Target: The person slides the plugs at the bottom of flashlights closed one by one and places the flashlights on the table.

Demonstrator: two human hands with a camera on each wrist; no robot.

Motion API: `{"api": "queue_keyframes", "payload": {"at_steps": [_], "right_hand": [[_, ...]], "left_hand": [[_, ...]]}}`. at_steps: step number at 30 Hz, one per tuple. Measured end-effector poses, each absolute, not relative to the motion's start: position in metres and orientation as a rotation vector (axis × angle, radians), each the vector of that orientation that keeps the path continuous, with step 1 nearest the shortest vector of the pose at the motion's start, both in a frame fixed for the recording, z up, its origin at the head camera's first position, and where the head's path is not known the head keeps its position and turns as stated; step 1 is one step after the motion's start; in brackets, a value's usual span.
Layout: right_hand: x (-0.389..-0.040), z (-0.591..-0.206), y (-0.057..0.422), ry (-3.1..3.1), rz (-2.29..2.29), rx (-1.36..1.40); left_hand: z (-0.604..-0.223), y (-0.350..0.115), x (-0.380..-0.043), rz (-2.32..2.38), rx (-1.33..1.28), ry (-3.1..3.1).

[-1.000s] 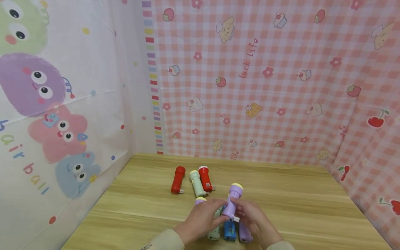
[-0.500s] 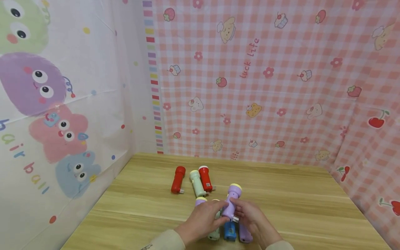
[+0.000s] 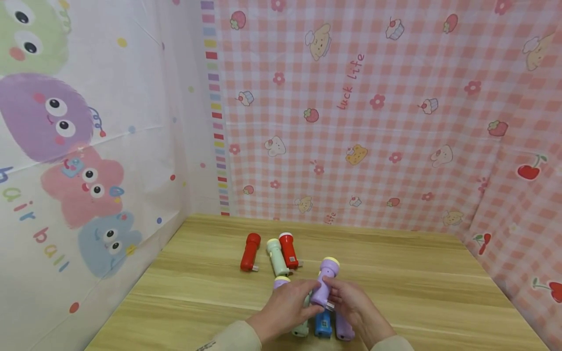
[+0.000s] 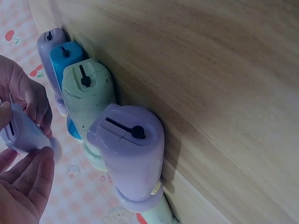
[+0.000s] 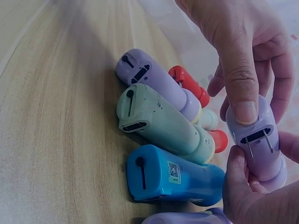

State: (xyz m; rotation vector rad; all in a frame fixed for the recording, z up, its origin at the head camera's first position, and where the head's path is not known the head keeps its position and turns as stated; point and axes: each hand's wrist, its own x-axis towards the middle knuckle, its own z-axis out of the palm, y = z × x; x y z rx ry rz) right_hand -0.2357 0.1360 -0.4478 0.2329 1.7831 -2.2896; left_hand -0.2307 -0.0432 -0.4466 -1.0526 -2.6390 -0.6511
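A light purple flashlight (image 3: 324,288) with a cream-coloured rim is held up between both hands above the table. My left hand (image 3: 281,308) grips its lower end, the thumb pressed on the tail in the right wrist view. On the other side, my right hand (image 3: 357,312) pinches its body near the fold-out metal plug prongs (image 5: 257,143), which stand out from it. Under and beside the hands lie a blue flashlight (image 3: 323,325), a pale green flashlight (image 4: 88,100), a purple flashlight (image 4: 133,158) on the left and another purple flashlight (image 3: 344,327) on the right.
Farther back on the wooden table (image 3: 395,263) lie a red flashlight (image 3: 250,252), a pale green flashlight (image 3: 278,258) and a white-rimmed red flashlight (image 3: 288,251). A checked pink curtain (image 3: 333,131) hangs behind, and a white cartoon-print sheet (image 3: 145,97) is at the left.
The held flashlight has shifted and turned very slightly to the left, prongs included. Both hands stay nearly where they were, and the flashlights on the table have not moved.
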Motion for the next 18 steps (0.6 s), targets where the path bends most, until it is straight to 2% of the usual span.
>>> {"api": "queue_keyframes", "payload": {"at_steps": [10, 18], "right_hand": [[-0.2387, -0.4456, 0.1322, 1.864, -2.282, 0.372], [-0.2379, -0.4453, 0.1338, 1.864, -2.286, 0.344]], "left_hand": [[-0.4469, -0.0426, -0.2307, -0.591, -1.069, -2.599], [-0.4465, -0.0414, -0.2298, -0.54, -1.09, -2.58]]}}
